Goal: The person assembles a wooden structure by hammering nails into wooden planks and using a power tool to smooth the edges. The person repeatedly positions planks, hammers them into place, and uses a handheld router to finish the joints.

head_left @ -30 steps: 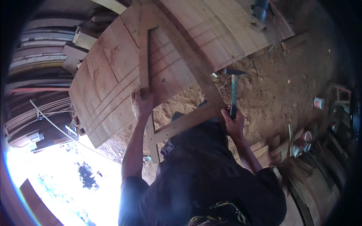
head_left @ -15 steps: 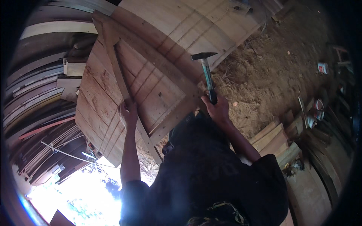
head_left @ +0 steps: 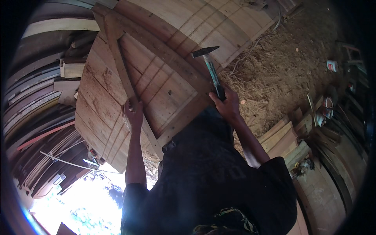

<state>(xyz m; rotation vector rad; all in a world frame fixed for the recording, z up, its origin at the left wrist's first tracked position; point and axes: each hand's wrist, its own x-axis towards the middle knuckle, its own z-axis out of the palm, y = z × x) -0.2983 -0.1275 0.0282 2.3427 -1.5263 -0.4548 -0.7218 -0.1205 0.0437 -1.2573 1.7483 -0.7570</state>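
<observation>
A triangular wooden frame (head_left: 158, 55), made of joined flat strips, lies over large wooden boards marked with dark lines. My left hand (head_left: 134, 114) is closed around the frame's left strip (head_left: 120, 64) at about its middle. In my right hand (head_left: 228, 105) is a hammer (head_left: 211, 70), gripped by the black end of its worn green handle. Its dark head, with one tapered end, points up and away from me. The right hand sits beside the frame's right corner; whether it also touches the wood I cannot tell.
Stacked planks (head_left: 35, 98) line the left side. Bare brown soil (head_left: 270, 74) lies to the right, with a white container (head_left: 331, 65) on it. More boards (head_left: 280, 141) lean at the lower right. Bright light floods the lower left.
The hammer has shifted slightly up and left in the picture, its head tilting a little more leftward. The left hand keeps its hold on the frame's strip. The whole view has shifted slightly.
</observation>
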